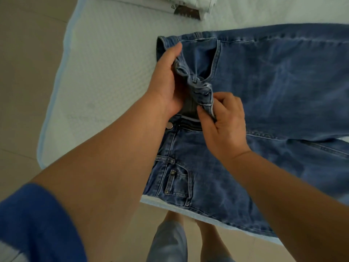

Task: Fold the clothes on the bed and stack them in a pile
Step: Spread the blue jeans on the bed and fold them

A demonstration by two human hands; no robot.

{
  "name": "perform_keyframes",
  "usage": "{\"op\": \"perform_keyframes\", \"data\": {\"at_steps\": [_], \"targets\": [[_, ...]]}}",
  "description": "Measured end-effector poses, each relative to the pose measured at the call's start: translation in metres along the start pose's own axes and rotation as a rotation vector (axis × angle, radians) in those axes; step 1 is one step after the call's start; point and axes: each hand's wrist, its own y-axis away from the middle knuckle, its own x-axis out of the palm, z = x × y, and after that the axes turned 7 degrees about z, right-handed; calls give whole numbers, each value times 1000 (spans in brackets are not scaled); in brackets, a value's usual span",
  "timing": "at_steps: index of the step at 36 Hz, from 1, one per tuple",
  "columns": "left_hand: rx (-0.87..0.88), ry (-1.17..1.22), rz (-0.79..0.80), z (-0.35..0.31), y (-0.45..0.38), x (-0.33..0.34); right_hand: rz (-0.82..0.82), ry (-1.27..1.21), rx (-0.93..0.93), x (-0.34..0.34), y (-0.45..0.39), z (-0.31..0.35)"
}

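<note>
A pair of blue jeans [273, 87] lies spread over the bed's near corner, waistband to the left and legs running off to the right. The fly is open, with the metal button [169, 126] and zipper teeth showing. My left hand [166, 82] grips the bunched waistband on the far side of the fly. My right hand [221, 118] pinches the denim flap beside the zipper. A folded pale garment [190, 6] lies at the bed's far edge.
The bed [105, 69] has a pale textured cover with a light blue border. Beige tiled floor [22, 72] lies to the left and below. My legs and feet [188, 233] stand at the bed's near edge.
</note>
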Motion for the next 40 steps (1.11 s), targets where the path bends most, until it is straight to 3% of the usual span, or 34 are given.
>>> {"op": "perform_keyframes", "data": {"at_steps": [5, 11, 15, 17, 19, 21, 23, 26, 29, 33, 40], "targets": [[-157, -55, 38, -2, -7, 4, 22, 44, -83, -4, -4, -1], [-143, 191, 180, -9, -6, 3, -19, 84, -140, -5, -6, -3], [-110, 242, 139, -8, -8, -10, 40, 113, -166, -2, -6, -2], [-105, 107, 37, -7, -9, -15, 195, 134, -145, 2, -4, -4], [-69, -221, -138, -8, -10, -17, 340, 135, -110, 3, -3, -6], [7, -667, -311, -11, -13, -19, 326, 53, -91, -1, -5, -5], [71, -914, -380, -16, -16, -23, 227, -9, -82, -7, -14, -4], [55, -862, -371, -19, -19, -30, 176, 175, -101, -12, -43, -10], [76, -828, -367, -23, -27, -29, 370, 556, -159, -17, -80, -21], [135, -799, -368, -36, -39, -24, 522, 880, -418, -24, -113, -21], [299, -807, -384, -38, -46, -26, 707, 867, -583, -29, -139, -17]]}}
